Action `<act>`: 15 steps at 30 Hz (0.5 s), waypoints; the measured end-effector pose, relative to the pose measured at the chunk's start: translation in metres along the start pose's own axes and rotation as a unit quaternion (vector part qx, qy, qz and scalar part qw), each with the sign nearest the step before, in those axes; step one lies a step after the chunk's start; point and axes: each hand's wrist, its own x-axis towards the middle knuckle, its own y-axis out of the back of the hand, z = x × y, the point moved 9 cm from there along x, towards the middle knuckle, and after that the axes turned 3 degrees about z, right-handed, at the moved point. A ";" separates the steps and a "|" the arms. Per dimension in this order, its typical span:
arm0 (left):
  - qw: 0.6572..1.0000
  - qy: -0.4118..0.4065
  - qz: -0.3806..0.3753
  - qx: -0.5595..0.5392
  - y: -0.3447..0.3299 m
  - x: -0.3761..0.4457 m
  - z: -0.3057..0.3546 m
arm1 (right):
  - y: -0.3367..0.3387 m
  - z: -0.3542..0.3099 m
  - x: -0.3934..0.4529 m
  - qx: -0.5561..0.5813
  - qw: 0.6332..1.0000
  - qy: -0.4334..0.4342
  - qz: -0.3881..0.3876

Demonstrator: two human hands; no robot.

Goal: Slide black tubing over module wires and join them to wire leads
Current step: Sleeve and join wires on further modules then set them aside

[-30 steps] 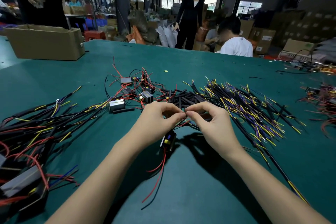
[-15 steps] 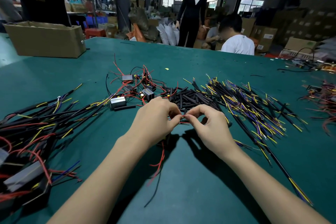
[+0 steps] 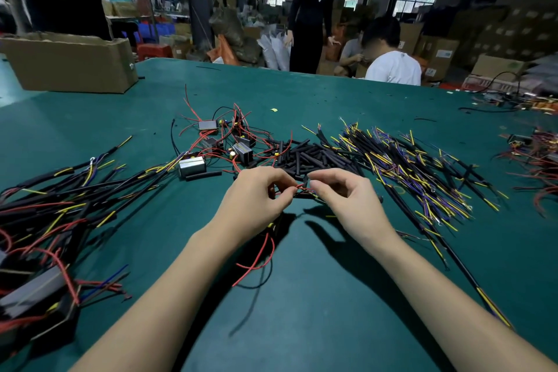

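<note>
Left hand [image 3: 256, 202] pinching thin red module wire [image 3: 302, 187]; right hand [image 3: 347, 199] pinching short black tubing piece [image 3: 305, 181] at its tip. Small black module [image 3: 276, 225] hanging beneath left palm. Loose black tubing pile [image 3: 314, 157] at 12 o'clock, yellow-and-purple wire leads [image 3: 407, 166] at 2 o'clock on green table [image 3: 332, 296].

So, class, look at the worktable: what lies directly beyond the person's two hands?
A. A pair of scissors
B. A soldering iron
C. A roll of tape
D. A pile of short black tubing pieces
D: the pile of short black tubing pieces lies on the green table just past the left hand and right hand, which pinch a red wire between them.
</note>
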 end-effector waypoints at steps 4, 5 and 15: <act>0.999 -0.027 0.017 0.024 -0.003 -0.002 0.004 | 0.003 -0.001 -0.002 0.003 1.000 0.001 0.021; 0.998 -0.037 0.022 0.043 -0.004 -0.002 0.006 | 0.003 -0.001 -0.002 0.005 1.000 0.001 0.021; 0.997 -0.029 0.023 0.066 -0.011 -0.004 0.005 | 0.006 0.006 -0.003 -0.051 0.994 -0.017 0.092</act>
